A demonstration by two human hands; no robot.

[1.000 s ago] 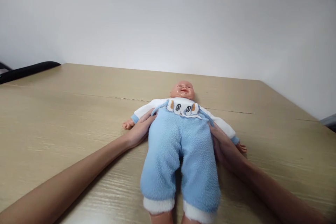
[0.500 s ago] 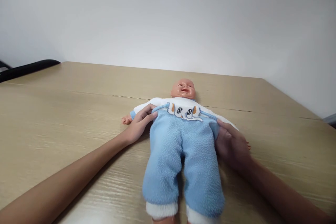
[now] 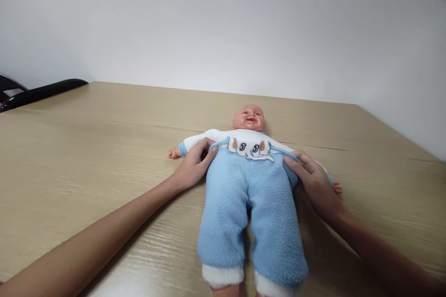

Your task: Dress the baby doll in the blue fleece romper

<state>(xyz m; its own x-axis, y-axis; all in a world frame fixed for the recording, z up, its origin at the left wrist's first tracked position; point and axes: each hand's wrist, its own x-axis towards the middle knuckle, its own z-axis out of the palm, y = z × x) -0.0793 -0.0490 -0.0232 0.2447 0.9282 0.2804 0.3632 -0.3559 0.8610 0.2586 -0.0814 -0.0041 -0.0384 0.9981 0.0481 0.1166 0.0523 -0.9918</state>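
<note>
A baby doll point(image 3: 249, 118) lies on its back, head away from me, in a white long-sleeved top point(image 3: 219, 134) and fluffy light-blue trousers point(image 3: 226, 195) with white cuffs. An elephant face patch point(image 3: 249, 148) sits at the front of the waist, blue trim running out from both its sides. My left hand point(image 3: 197, 162) is closed on the left edge of the waistband, thumb in front. At the other side, my right hand point(image 3: 313, 178) pinches the waist edge, its thumb on the blue fabric and its fingers partly behind it. The doll's lower legs are cut off by the frame.
The wooden table point(image 3: 87, 148) spreads around the doll, with thin seams across its top. A white wall point(image 3: 223, 32) rises behind it. Beyond the table's left edge shows a black chair part point(image 3: 49, 93).
My right hand has shifted its hold: its fingers now show higher at the waist edge, with the thumb on the front. The whole view has moved slightly, so doll and table appear further right.
</note>
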